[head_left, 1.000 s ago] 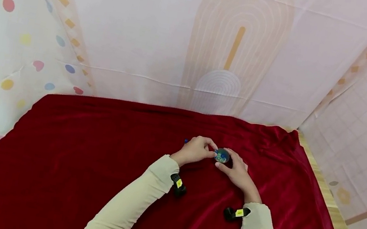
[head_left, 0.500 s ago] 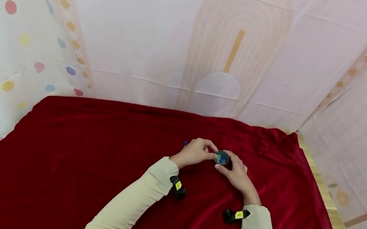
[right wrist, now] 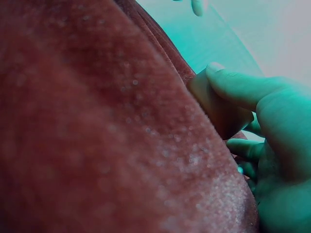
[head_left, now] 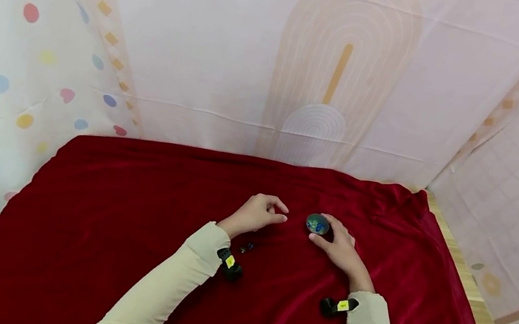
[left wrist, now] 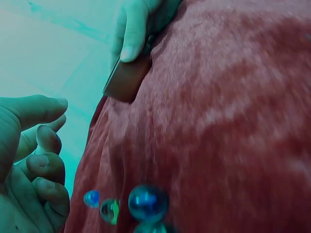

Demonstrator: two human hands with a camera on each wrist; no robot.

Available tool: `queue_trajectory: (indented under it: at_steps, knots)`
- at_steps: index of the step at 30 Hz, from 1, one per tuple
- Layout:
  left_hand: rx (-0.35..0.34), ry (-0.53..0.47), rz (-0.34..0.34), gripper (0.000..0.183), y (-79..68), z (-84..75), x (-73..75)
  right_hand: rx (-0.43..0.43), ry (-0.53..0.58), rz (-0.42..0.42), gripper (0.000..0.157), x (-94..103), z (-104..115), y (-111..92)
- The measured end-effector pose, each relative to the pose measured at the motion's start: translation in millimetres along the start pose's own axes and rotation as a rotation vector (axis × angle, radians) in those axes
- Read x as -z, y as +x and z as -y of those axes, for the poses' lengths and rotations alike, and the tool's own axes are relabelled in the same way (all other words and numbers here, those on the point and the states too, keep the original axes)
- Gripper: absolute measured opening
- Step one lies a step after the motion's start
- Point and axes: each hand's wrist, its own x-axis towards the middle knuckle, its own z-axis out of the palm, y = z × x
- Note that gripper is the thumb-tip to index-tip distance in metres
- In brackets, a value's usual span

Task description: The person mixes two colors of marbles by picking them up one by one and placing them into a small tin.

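Observation:
My right hand holds a small round bowl, thumb on the near side and fingers round the far side. Several blue and greenish marbles lie inside it. To the left of the bowl, my left hand hovers with thumb and index finger apart and the other fingers loosely curled, holding nothing. Loose marbles lie on the cloth beside my left wrist. In the left wrist view, a blue marble and a green-streaked clear marble show below the fingers. The bowl's brownish outer wall appears in the right wrist view.
A dark red velvet cloth with folds covers the table. Its bare wooden edge shows at the right. Printed curtains stand behind and at both sides. Each wrist wears a black strapped camera.
My left hand was at the bowl's rim with a blue marble at its fingertips; it has let go and drawn back to the left. The right hand stays on the bowl.

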Motion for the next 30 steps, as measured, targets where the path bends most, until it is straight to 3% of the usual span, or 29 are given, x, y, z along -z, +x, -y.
queue_trajectory:
  at_steps: [8, 30]
  knots:
    - [0.05, -0.023, 0.012, 0.02, -13.9, 12.2, 8.8, 0.013, -0.003, 0.004, 0.067, -1.2, -1, -1]
    - [0.072, 0.009, -0.025, 0.017, -47.7, 41.8, 34.2, -0.005, 0.016, 0.017, 0.069, -0.1, -1, 0]
